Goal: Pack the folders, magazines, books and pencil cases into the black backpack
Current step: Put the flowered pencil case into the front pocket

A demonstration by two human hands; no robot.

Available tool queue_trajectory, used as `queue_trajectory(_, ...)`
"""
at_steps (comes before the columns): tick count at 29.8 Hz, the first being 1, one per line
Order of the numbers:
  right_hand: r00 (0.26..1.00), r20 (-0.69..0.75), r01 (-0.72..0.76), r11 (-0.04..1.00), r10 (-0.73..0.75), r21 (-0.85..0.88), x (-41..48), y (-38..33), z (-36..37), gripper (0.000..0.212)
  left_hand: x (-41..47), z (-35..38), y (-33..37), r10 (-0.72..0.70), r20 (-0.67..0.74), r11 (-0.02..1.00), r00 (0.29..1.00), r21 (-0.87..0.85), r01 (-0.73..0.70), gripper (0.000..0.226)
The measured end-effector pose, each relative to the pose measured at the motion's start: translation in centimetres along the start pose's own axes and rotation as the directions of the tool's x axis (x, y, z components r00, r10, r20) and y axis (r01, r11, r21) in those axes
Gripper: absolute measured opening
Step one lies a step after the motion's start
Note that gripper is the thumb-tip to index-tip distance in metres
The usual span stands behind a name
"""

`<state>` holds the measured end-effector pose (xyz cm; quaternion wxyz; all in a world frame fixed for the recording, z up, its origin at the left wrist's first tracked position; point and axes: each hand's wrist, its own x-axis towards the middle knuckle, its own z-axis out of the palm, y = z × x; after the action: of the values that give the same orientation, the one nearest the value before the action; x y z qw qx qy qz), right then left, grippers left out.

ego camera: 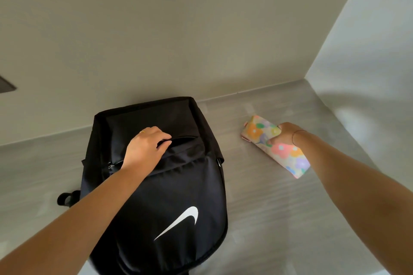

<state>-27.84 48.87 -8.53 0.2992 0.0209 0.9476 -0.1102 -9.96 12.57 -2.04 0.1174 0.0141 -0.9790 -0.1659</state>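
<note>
A black backpack (169,190) with a white swoosh logo lies flat on the grey table (279,219), its top toward the wall. My left hand (145,147) grips the edge of its open front pocket, fingers hooked into the gap. To the right lies a flowered pastel pencil case (281,154), slanted on the table. My right hand (285,135) is closed around the middle of the case, which still rests on the table. No folders, magazines or books are in view.
A pale wall (178,29) runs right behind the backpack and another wall (368,40) closes the right side. A black strap loop (67,198) sticks out at the backpack's left. A dark object (5,86) shows at the left edge.
</note>
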Motion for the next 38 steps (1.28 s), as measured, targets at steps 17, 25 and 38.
queue_trajectory(17,0.726,0.435,-0.273,0.356,-0.533,0.894,-20.3,-15.3,8.8,0.014,-2.3,-4.5,-3.9,-0.230,-0.037,0.973,0.973,0.021,0.231,0.018)
queue_trajectory(25,0.988,0.154,-0.148,0.131,-0.033,0.980,-20.4,-24.1,11.4,0.034,-3.1,-5.0,-4.4,-0.105,0.001,0.994,0.994,0.016,0.105,0.015)
queue_trajectory(38,0.955,0.284,-0.291,-0.089,-0.082,0.953,-20.4,-26.5,12.9,0.040,-5.7,-5.8,-6.8,-0.127,0.049,0.991,0.991,-0.033,0.129,0.017)
